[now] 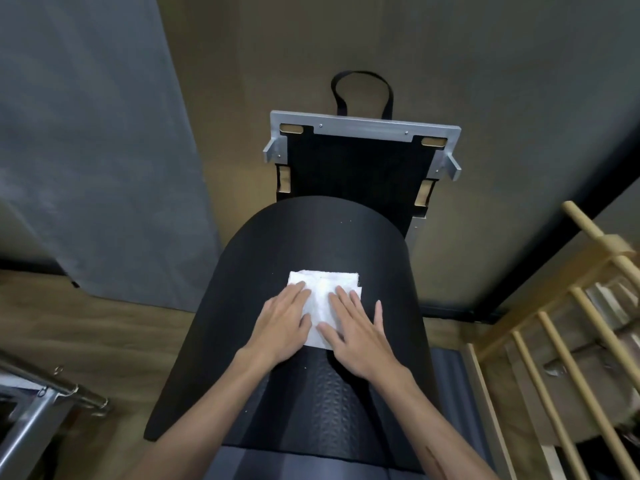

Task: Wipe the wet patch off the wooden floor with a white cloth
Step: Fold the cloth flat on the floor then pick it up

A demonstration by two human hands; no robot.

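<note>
the cloth (323, 299) lies folded into a compact white pad on the black mat (311, 237), slightly below frame centre, not on the floor (86, 327). the fold gives a thick, multi-layer pad, which by judgement suits absorbing water better than a single sheet. the left hand (282, 323) rests flat on the cloth's 8 o'clock portion, fingers straight and together, gripping nothing; the right hand (358, 332) rests flat on the 4 o'clock portion, fingers extended and slightly spread, the outer fingers overhanging onto the mat, also gripping nothing. both palms press down rather than pinch, which is consistent with smoothing or flattening the fold so the layers stay aligned. the mat drapes over a curved support, so flat pressure from two hands also keeps the cloth from sliding. the wooden floor is visible at 8 o'clock and at 9 o'clock of the mat; no wet patch can be made out on it in this view. judged from this layout, the wiping step has not started: the cloth must first be picked up and carried to the floor. a wooden rack (571, 327) stands at 4 o'clock, a metal frame (363, 129) at 12 o'clock.
</note>
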